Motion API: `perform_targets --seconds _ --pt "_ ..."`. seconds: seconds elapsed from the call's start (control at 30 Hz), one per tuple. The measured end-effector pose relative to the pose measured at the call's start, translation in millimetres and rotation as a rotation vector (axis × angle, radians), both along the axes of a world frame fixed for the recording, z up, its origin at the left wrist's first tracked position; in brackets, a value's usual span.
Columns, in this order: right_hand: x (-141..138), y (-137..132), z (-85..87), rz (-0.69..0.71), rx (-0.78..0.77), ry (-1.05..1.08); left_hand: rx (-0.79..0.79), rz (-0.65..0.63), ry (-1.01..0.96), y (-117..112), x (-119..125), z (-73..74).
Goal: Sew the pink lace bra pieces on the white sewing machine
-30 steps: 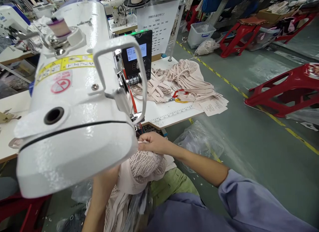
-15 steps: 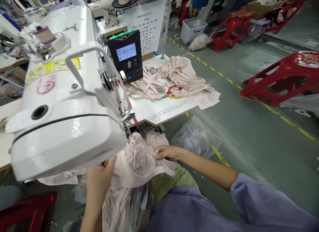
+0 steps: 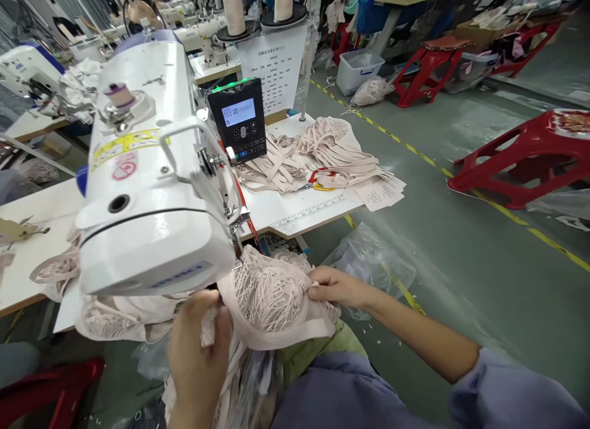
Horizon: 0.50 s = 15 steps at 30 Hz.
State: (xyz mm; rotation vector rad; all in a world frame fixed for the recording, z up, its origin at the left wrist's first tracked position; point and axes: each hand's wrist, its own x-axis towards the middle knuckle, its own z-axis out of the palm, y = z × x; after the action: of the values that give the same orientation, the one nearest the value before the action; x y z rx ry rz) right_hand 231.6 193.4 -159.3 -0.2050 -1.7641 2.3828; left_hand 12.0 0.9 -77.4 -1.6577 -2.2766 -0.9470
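A pale pink lace bra [image 3: 271, 294] hangs at the needle end of a white sewing machine [image 3: 157, 244], its cup bulging towards me. My right hand [image 3: 334, 287] pinches the bra's right side between thumb and fingers. My left hand [image 3: 200, 349], blurred, is beside the bra's left edge under the machine head. Its thumb and forefinger are apart, with lace showing through the gap; the other fingers are hidden. More pale pink bras [image 3: 124, 318] lie on the left, and straps dangle below my hands.
A black control panel [image 3: 237, 118] stands beside the machine. Behind it, a strap pile [image 3: 329, 149] and red-and-yellow-handled scissors [image 3: 322, 180] lie on the white table [image 3: 304, 214]. A plastic bag [image 3: 369, 254] and a red stool [image 3: 520, 158] are to the right.
My left hand has shifted right and down, and its thumb and forefinger have parted. My right hand has moved slightly right, still pinching the bra. The view has shifted, showing more on the left.
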Motion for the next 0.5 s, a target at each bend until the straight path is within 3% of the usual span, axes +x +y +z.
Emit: perform_targets --seconds 0.1,0.2,0.27,0.37,0.43,0.5 --pt "-4 -7 28.7 0.095 0.319 0.066 0.087 -0.405 0.083 3 38 14.9" --pt "-9 -20 61.2 0.334 0.628 0.159 -0.052 -0.684 0.131 12 61 18.0" --pt "-11 -28 78.9 0.43 0.756 0.127 -0.286 -0.689 -0.05 15 61 11.9" --pt "-13 -34 91.7 0.302 0.818 -0.047 -0.597 -0.543 -0.505 13 45 -0.6" --pt "-18 -33 91.5 0.173 0.812 -0.143 -0.633 -0.448 -0.578 11 32 -4.7" --pt "-26 -29 88.0 0.097 0.818 -0.17 -0.578 -0.404 -0.476 11 21 -3.1"
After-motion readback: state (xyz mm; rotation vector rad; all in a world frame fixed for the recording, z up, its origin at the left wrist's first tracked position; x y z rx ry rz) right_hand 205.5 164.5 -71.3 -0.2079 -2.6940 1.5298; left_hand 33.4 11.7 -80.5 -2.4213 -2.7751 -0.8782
